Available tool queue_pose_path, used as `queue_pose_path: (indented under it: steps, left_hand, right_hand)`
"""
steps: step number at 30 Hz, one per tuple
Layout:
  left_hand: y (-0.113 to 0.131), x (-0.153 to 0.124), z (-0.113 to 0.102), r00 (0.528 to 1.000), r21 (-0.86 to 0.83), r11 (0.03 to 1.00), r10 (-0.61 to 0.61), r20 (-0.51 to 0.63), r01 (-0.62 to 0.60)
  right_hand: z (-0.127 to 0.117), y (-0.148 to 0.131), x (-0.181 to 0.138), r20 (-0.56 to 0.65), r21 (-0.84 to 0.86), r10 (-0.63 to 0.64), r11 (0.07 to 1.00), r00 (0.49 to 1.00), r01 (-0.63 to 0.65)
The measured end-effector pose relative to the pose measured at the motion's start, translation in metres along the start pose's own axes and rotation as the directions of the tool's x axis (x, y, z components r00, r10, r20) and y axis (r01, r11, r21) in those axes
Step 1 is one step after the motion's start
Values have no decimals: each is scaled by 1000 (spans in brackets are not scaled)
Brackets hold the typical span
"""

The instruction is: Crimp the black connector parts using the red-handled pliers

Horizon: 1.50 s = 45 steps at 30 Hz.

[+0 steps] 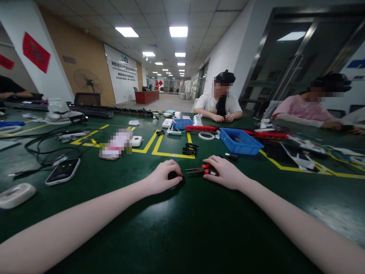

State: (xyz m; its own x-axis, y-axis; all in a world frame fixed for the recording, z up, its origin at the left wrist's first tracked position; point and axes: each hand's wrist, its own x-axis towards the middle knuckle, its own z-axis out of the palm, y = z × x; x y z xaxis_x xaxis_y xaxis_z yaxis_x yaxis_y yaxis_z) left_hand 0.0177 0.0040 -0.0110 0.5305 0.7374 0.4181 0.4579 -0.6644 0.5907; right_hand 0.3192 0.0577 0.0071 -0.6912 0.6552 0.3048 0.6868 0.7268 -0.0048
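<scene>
The work looks midway to me: I have one piece and a tool in hand, and the tool is not on the piece. Several black parts (190, 149) lie in a loose pile beyond my hands, partly across the yellow tape (173, 155); I can't tell which of them, if any, are finished. My left hand (165, 177) is curled, thumb and fingers pinching a small dark piece (183, 177), mostly hidden by my fingers. My right hand (226, 173) grips the red-handled pliers (211, 172) low over the worktop (182, 236). Their nose points left at the dark piece, near it but apart. The blue bin (242, 149) stands farther off, beyond my right hand.
</scene>
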Motion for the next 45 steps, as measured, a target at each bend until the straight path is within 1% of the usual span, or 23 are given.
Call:
queue_pose_path:
  steps: [4, 7, 11, 17, 20, 26, 31, 34, 39, 45]
  left_hand:
    - [-1, 0, 1, 999, 6, 1000, -25, -21, 25]
    - [-2, 1, 2, 999, -7, 999, -38, -30, 38]
    - [-1, 1, 2, 999, -17, 1000, -24, -29, 24]
    - [5, -2, 0, 999, 2, 1000, 13, 35, -13]
    - [6, -3, 0, 999, 21, 999, 26, 48, -27]
    - [5, -1, 1, 998, 79, 996, 29, 49, -33]
    - [5, -1, 0, 998, 102, 995, 9, 70, -16]
    - [4, 0, 0, 997, 76, 997, -10, 83, 4]
    - [0, 0, 1, 995, -15, 999, -39, 96, 41]
    - [0, 1, 2, 993, -1, 997, -78, 92, 78]
  right_hand:
    - [4, -1, -1, -50, -14, 21, 1000, 999, -22]
    - [3, -4, -2, -86, -29, -6, 1000, 996, 4]
    - [1, -9, -5, -162, -52, -39, 998, 986, 31]
    - [1, -14, -5, -293, -51, -83, 996, 953, 71]
    - [2, -16, -4, -324, -50, -111, 994, 940, 100]
    - [2, -18, -2, -293, -64, -150, 989, 944, 137]
    - [2, -19, -2, -255, -63, -162, 987, 953, 151]
    - [3, -19, -2, -243, -57, -155, 988, 958, 146]
    - [4, -19, -3, -236, -43, -142, 990, 961, 135]
    - [3, -19, -3, -207, -4, -133, 991, 969, 135]
